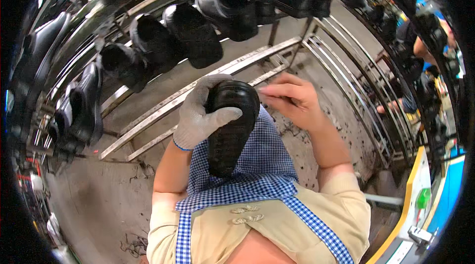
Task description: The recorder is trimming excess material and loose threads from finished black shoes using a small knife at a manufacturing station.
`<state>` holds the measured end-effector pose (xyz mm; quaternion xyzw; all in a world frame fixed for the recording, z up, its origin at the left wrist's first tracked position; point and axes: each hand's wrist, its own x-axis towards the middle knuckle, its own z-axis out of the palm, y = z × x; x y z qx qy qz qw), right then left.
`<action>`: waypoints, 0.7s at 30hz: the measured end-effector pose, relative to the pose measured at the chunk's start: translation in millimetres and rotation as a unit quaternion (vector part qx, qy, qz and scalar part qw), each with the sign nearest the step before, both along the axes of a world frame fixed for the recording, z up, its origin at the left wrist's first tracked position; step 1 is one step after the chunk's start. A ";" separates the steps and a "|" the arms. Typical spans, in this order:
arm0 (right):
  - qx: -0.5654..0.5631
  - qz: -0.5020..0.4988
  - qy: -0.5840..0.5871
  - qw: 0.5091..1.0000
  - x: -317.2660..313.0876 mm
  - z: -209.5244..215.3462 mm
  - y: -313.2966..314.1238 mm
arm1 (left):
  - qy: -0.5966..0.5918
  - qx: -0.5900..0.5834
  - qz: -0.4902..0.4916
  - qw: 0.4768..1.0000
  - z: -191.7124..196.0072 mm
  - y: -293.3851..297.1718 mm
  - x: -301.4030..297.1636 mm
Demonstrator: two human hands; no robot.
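Note:
A black shoe [230,140] is held in front of my body with its dark sole turned up toward me. My left hand [194,115], in a grey knit glove, is closed round its upper end, the thumb lying across the sole. Bare and raised just right of that rounded end, my right hand [296,98] has its thumb and fingertips pinched together. Its fingertips are slightly blurred, and I cannot make out what, if anything, is between them. A small gap shows between those fingertips and the shoe.
Ahead, a metal rack [237,61] carries a curved row of black shoes [193,34], continuing down the left side. More racked shoes stand at the right, with part of another person [425,48] behind. Dark scraps [138,244] litter the floor. A yellow-edged table [403,209] is at lower right.

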<state>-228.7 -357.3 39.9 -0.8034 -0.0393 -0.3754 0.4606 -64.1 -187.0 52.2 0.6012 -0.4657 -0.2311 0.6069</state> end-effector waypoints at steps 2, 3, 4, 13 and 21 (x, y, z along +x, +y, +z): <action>-0.064 -0.012 -0.027 0.997 -2.3 11.8 -2.3 | 0.005 0.024 -0.057 0.998 -3.1 -13.9 -3.0; -0.117 -0.009 -0.011 0.993 -6.4 15.0 -5.4 | 0.006 0.021 -0.075 0.997 -3.6 -18.6 -4.5; -0.171 -0.006 0.007 0.985 -10.3 17.8 -6.9 | -0.014 0.047 -0.092 0.995 -4.4 -18.8 -6.0; -0.430 0.017 0.217 0.876 -40.1 5.7 -14.1 | -0.005 0.210 -0.171 0.963 -46.3 -39.3 -32.8; -0.412 0.080 0.307 0.854 -33.1 -13.0 -11.4 | 0.066 0.224 -0.184 0.955 -76.2 -35.2 -46.0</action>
